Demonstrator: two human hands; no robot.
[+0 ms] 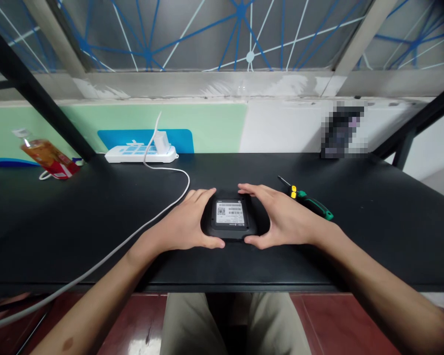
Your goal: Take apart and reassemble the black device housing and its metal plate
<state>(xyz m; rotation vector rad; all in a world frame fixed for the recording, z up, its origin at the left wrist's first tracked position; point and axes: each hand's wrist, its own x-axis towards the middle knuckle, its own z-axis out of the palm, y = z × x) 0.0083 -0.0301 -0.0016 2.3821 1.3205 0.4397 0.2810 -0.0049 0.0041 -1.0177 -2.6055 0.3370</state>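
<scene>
Both the left hand and right hand had fingers and thumb clamped on the box, behind the front edge of the bench.

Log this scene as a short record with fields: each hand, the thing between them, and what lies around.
Left hand: left hand curved around the device's left side, thumb at its near edge
Right hand: right hand mirrors it on the right side
Between hands: black device, white label facing up
Surface: black tabletop
Tool: screwdriver, beyond the right forearm
Power: white power strip at the back, adapter on it
Cable: white cable, left of the device
Drink: bottle, far left
Grip firmness: cannot be told
</scene>
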